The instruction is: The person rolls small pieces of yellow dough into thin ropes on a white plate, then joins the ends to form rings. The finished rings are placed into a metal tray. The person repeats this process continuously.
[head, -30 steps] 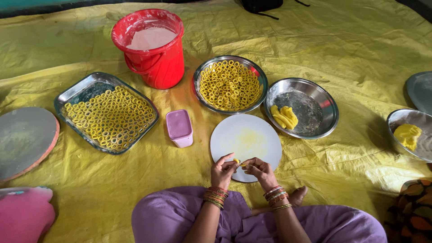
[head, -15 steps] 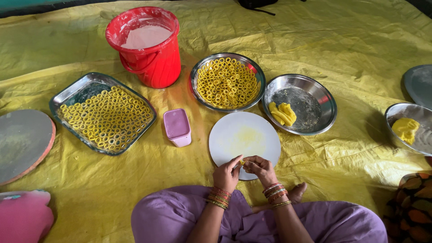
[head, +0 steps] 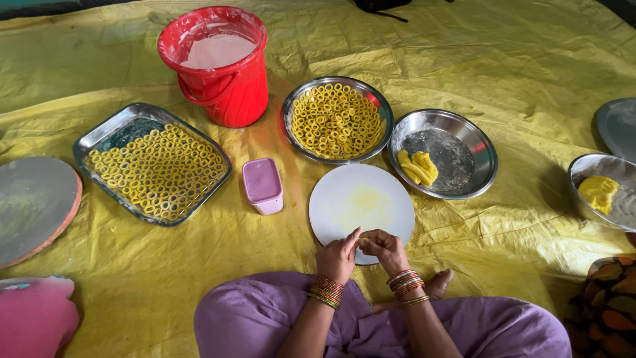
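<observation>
My left hand (head: 338, 255) and my right hand (head: 383, 248) meet fingertip to fingertip over the near edge of a round white board (head: 362, 205), pinching a small bit of yellow dough between them. The dough itself is mostly hidden by the fingers. Both wrists wear bangles. A yellow smear marks the middle of the board. I sit cross-legged in purple clothing (head: 252, 318).
A round steel dish (head: 337, 119) and a rectangular steel tray (head: 154, 162) hold several yellow dough rings. A steel plate (head: 450, 156) holds yellow dough strips (head: 417, 167). A red bucket (head: 218, 66), a small pink box (head: 263, 185), a bowl with dough (head: 599, 192) and a round board (head: 33, 205) lie on the yellow sheet.
The camera view shifted slightly. My two hands stayed together at the board's near edge, fingers working the small dough piece.
</observation>
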